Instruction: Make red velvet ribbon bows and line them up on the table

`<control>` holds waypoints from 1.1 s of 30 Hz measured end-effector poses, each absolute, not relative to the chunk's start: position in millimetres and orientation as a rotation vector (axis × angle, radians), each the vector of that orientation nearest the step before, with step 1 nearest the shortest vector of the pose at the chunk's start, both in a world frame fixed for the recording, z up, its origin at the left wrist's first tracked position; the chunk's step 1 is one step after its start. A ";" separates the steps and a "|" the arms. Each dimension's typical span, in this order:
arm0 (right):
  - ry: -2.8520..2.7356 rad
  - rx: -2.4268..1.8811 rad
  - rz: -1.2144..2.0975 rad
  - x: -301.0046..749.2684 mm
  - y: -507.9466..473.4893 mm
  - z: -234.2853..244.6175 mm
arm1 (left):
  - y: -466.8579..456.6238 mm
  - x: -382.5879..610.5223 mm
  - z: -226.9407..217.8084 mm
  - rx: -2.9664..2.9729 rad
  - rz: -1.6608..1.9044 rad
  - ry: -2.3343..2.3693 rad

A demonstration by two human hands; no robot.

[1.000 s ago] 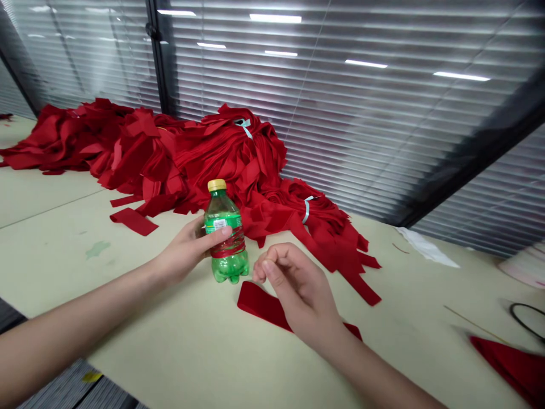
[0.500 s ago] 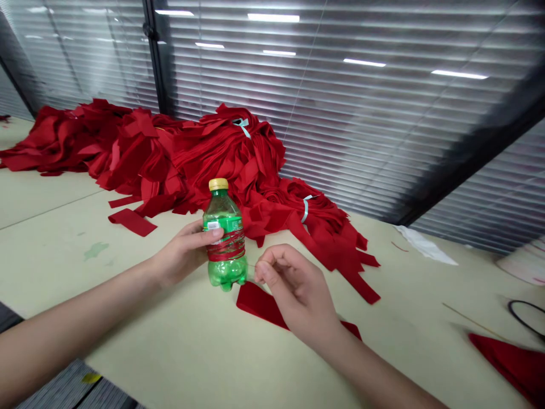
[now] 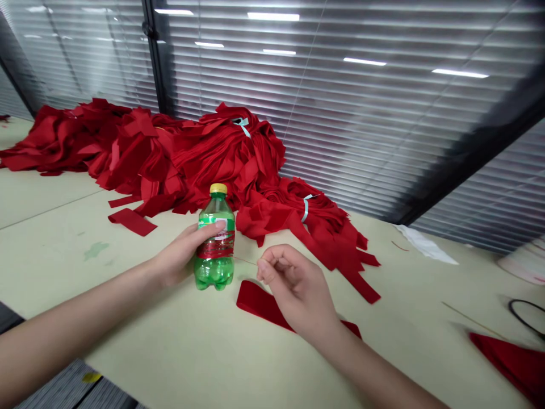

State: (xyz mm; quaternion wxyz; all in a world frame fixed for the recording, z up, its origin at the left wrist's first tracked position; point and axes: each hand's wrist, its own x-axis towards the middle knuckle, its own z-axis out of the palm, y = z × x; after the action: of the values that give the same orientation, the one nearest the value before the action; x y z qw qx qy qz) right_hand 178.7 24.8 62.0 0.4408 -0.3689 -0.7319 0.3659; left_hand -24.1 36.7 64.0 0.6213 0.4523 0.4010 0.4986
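My left hand (image 3: 181, 253) is wrapped round a green plastic bottle (image 3: 214, 272) with a yellow cap, thumb across its label. Red thread (image 3: 217, 247) is wound in a band about the bottle's middle. From that band a thin strand (image 3: 244, 261) runs to my right hand (image 3: 293, 287), whose thumb and forefinger pinch its end. The bottle is held upright, tilted slightly. Under my right hand a folded strip of red fabric (image 3: 259, 301) lies on the table, partly hidden by the hand and wrist.
A long heap of red fabric strips (image 3: 149, 153), some bundled with pale ties, lies along the blinds on the pale table (image 3: 179, 352). Toward the right are a white tissue (image 3: 426, 244), a black loop (image 3: 528, 318), more red cloth (image 3: 513, 366) and a whitish round object (image 3: 523, 264).
The bottle has moved slightly left and turned in my left hand. More of the strand now shows between it and my right hand, which has hardly moved.
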 end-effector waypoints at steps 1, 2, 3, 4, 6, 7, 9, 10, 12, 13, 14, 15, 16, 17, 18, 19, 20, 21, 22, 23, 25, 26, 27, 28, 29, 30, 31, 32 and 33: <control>-1.820 -0.923 0.902 179.3 25.5 61.9 | 36.4 -23.4 64.8 1.025 1.146 0.928; -1.830 -0.934 0.888 179.8 26.2 61.8 | 36.0 -22.9 65.5 1.013 1.146 0.932; -1.847 -0.948 0.862 180.3 26.9 61.7 | 35.5 -22.5 66.0 1.004 1.144 0.933; -1.870 -0.965 0.831 180.7 27.5 61.6 | 35.0 -22.4 66.3 1.002 1.141 0.931; -1.922 -0.994 0.769 180.9 28.4 61.1 | 34.4 -22.5 66.1 1.001 1.128 0.927; -1.944 -1.001 0.744 180.7 28.6 60.7 | 34.2 -22.6 65.7 1.001 1.121 0.925; -1.980 -1.001 0.723 179.8 28.2 59.3 | 34.1 -22.8 64.6 0.999 1.114 0.922; -2.000 -0.994 0.711 179.2 27.5 58.4 | 34.1 -22.7 64.1 0.997 1.113 0.920; -2.067 -0.970 0.629 177.7 25.4 55.9 | 34.1 -22.5 63.2 0.992 1.116 0.916; -2.107 -0.955 0.569 177.0 24.1 54.6 | 34.0 -22.3 62.9 0.989 1.116 0.913; -2.145 -0.936 0.502 176.3 22.8 53.2 | 33.9 -22.1 62.7 0.985 1.114 0.911; -2.175 -0.917 0.441 175.8 21.7 52.0 | 33.8 -22.0 62.6 0.982 1.111 0.907; -2.194 -0.900 0.396 175.5 20.9 51.0 | 33.6 -21.8 62.6 0.979 1.109 0.904; -2.201 -0.884 0.375 175.4 20.3 50.5 | 33.5 -21.7 62.8 0.976 1.107 0.901; -2.204 -0.866 0.369 175.6 20.1 50.3 | 33.3 -21.6 63.2 0.972 1.105 0.897; -2.205 -0.845 0.376 176.1 20.1 50.5 | 33.2 -21.5 63.6 0.968 1.103 0.893; -2.201 -0.827 0.391 176.7 20.4 51.1 | 33.0 -21.4 64.2 0.964 1.100 0.888; -2.196 -0.810 0.408 177.5 20.7 51.9 | 32.8 -21.4 64.8 0.960 1.096 0.883; -2.192 -0.796 0.421 178.2 21.0 52.8 | 32.7 -21.3 65.3 0.955 1.091 0.877; -2.187 -0.784 0.426 178.8 21.3 53.8 | 32.5 -21.4 65.8 0.951 1.085 0.871; -2.183 -0.770 0.417 179.7 21.6 55.5 | 32.5 -21.7 66.4 0.941 1.078 0.859; -2.182 -0.763 0.410 179.9 21.5 56.1 | 32.6 -22.1 66.5 0.935 1.078 0.852; -2.183 -0.757 0.405 179.9 21.2 56.5 | 32.7 -22.5 66.5 0.929 1.078 0.844; -2.184 -0.751 0.407 179.9 20.8 56.7 | 33.0 -23.1 66.4 0.923 1.079 0.836; -2.187 -0.742 0.415 179.8 20.2 56.7 | 33.3 -23.8 66.3 0.917 1.081 0.826; -2.189 -0.731 0.429 179.6 19.6 56.5 | 33.6 -24.5 66.2 0.911 1.082 0.816; -2.190 -0.718 0.448 179.3 18.8 56.1 | 34.0 -25.3 66.0 0.906 1.082 0.805; -2.188 -0.708 0.472 178.8 18.1 55.6 | 34.3 -26.0 65.8 0.903 1.081 0.794; -2.185 -0.700 0.501 178.2 17.3 54.9 | 34.7 -26.6 65.4 0.904 1.080 0.782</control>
State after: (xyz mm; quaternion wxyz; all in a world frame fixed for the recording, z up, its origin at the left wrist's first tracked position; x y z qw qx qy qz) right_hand 178.2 17.3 54.9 0.3864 -0.2750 -0.8581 0.1967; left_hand -26.6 34.7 65.4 0.6930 0.4045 0.3500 0.4834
